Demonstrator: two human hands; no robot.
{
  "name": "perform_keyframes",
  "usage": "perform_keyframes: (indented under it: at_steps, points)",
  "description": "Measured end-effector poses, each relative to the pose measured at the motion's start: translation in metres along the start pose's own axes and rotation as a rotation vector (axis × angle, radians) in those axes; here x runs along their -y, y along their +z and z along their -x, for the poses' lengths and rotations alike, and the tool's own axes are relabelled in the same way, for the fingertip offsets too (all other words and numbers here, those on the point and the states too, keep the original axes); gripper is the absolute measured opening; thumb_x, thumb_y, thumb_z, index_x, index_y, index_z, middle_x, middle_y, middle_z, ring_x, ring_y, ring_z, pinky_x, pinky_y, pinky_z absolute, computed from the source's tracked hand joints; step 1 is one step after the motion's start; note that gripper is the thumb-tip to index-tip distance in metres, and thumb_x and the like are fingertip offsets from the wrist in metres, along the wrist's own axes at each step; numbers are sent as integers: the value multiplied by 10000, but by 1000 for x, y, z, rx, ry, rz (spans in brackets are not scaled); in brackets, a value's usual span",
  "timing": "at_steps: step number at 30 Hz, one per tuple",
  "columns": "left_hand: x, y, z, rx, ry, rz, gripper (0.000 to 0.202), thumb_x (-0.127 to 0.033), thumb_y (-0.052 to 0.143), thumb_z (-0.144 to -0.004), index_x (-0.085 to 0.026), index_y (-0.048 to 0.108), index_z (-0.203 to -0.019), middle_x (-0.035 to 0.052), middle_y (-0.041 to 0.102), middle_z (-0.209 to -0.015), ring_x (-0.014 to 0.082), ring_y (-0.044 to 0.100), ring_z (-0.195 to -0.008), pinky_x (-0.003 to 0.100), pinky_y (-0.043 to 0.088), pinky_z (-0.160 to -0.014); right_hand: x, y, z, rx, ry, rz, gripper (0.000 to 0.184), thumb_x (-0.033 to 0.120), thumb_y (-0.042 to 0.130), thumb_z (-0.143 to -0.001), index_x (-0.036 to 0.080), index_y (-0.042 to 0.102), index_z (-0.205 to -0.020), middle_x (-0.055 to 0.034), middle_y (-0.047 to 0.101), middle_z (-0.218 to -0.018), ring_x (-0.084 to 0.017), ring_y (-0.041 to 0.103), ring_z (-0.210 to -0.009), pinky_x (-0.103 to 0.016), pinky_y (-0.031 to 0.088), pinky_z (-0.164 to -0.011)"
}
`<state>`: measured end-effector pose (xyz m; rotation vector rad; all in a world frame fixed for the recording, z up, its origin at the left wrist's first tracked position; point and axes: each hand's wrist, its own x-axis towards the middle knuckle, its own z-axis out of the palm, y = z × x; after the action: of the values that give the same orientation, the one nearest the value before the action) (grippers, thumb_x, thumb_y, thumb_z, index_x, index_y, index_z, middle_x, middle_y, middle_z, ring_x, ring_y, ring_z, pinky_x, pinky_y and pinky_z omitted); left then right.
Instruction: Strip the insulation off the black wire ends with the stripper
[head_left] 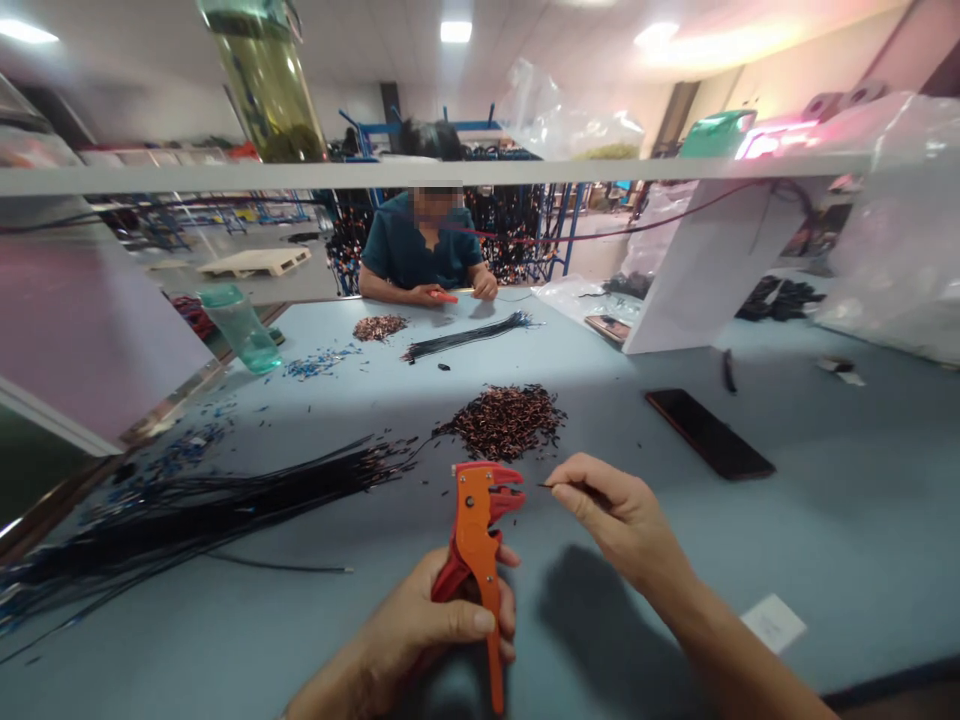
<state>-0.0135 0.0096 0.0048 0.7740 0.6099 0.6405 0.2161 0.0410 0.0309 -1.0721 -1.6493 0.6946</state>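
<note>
My left hand (pixel 457 610) is closed around the handles of an orange and red wire stripper (pixel 475 515), whose jaws point up and to the right. Just right of those jaws, my right hand (pixel 607 505) pinches a thin dark wire (pixel 547 486) between thumb and fingertips. Only the wire's short tip shows, a little apart from the jaws. Beyond the tool lies a heap of small dark and copper-coloured pieces (pixel 510 420). To the left, a long bundle of black wires (pixel 247 510) stretches across the table, with one loose wire (pixel 285 567) in front of it.
A black phone (pixel 709 432) and a white paper slip (pixel 774 622) lie at right. Across the table (pixel 847 520) a person (pixel 420 250) holds a red tool near another wire bundle (pixel 469 337). A green cup (pixel 240 328) stands at left. A shelf (pixel 480 175) spans overhead.
</note>
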Motion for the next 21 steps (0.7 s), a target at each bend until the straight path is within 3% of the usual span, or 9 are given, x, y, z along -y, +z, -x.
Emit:
perform_keyframes:
  at_steps: [7, 11, 21]
  points:
    - [-1, 1, 1, 19, 18, 0, 493, -246, 797, -700, -129, 592, -1132, 68, 704, -836, 176, 691, -710, 307, 512, -711, 3, 9, 3, 71, -149, 71, 169, 181, 511, -929, 184, 673, -879, -42, 591, -841, -131, 562, -697, -247, 450, -608]
    - [-1, 2, 1, 28, 12, -28, 497, -251, 802, -699, -130, 595, -1134, 67, 703, -834, 179, 691, -721, 308, 516, -709, 1, 9, 3, 35, -166, 75, 149, 162, 533, -936, 190, 674, -894, -28, 591, -813, -126, 570, -713, -244, 456, -633]
    - [0, 1, 3, 44, 6, -59, 498, -275, 809, -700, -132, 605, -1132, 62, 693, -826, 172, 680, -716, 292, 518, -678, 1, 8, 7, 82, -195, 94, 126, 130, 535, -922, 171, 648, -887, -21, 585, -777, -114, 534, -658, -238, 424, -582]
